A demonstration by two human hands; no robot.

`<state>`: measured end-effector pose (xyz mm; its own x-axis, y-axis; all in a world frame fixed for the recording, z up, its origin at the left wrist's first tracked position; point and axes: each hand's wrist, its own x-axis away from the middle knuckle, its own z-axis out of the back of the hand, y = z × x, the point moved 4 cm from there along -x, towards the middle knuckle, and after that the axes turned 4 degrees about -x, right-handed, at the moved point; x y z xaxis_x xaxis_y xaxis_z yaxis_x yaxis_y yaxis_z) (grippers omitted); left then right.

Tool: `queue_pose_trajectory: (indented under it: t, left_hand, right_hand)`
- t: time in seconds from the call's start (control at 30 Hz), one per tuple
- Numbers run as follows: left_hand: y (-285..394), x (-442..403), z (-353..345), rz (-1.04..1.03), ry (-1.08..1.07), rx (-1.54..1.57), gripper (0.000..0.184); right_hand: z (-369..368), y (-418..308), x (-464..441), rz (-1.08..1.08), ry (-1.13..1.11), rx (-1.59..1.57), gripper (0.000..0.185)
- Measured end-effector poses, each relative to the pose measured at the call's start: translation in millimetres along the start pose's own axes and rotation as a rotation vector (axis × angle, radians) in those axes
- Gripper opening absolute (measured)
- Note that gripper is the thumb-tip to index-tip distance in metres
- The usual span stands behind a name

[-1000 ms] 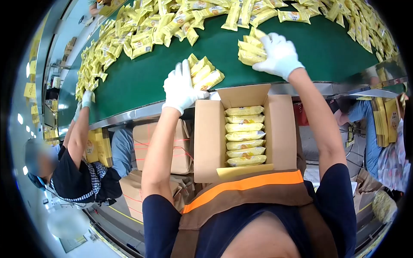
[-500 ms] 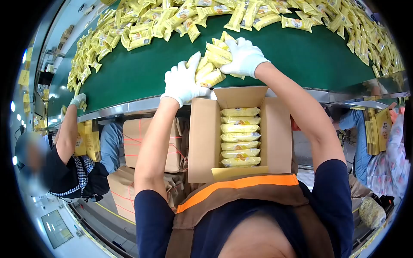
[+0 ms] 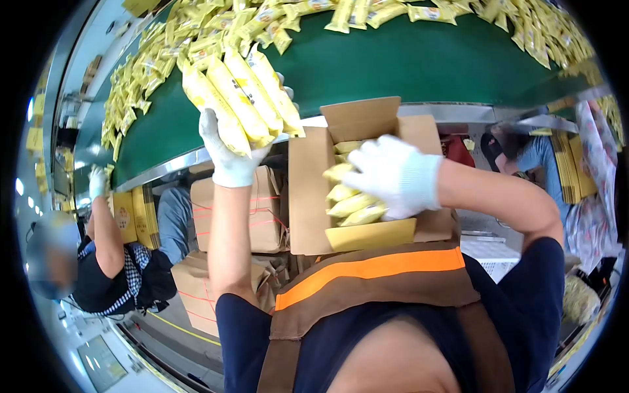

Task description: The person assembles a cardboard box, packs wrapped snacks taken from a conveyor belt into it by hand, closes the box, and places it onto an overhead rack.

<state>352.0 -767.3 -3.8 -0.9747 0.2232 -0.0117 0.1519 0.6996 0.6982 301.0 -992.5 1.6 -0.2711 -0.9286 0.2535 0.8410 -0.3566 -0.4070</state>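
Note:
My left hand [image 3: 230, 167], in a white glove, is closed around several yellow wrapped packets [image 3: 239, 101]. It lifts them side by side over the near edge of the green conveyor belt [image 3: 393, 65]. My gloved right hand [image 3: 393, 173] lies over the inside of an open cardboard box [image 3: 308, 196], its fingers stretched out and slightly blurred on the yellow packets in the box [image 3: 359, 211]. Those packets lean at a slant, and the hand hides part of the row. Whether any of them is gripped does not show clearly.
Many loose yellow packets [image 3: 223, 33] are heaped along the far side of the belt. Brown parcels with red string [image 3: 236, 209] stand left of the box. At the left, a co-worker's gloved hand [image 3: 97, 182] is at the belt. Another person's sleeve [image 3: 593, 190] shows at right.
Both hands have left the small pile on the belt. My left hand has raised several packets to the left; my right hand has come down into the box, where the packets now lie slanted.

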Motion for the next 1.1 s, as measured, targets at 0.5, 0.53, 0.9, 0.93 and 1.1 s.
queue_pose_trajectory:
  t: [0.5, 0.53, 0.9, 0.93, 1.1]
  left_hand:
    - [-115, 5, -64, 0.082, -0.67, -2.306, 0.093]
    - [-126, 6, -61, 0.091, -0.683, -2.32, 0.093]
    - [-194, 36, -27, -0.037, -0.705, -2.371, 0.062]
    - [-180, 36, -46, -0.046, -0.775, -2.419, 0.057]
    - [-112, -4, -88, -0.334, -0.825, -1.881, 0.06]
  right_hand:
    - [-98, -26, -5, 0.032, 0.125, -0.061, 0.041]
    - [-98, -26, -2, 0.003, 0.094, -0.085, 0.041]
    - [6, 32, 40, 0.139, 0.231, -0.706, 0.047]
    - [22, 71, 36, 0.022, 0.326, -0.788, 0.045]
    - [105, 306, 26, -0.526, 0.777, -0.534, 0.062]
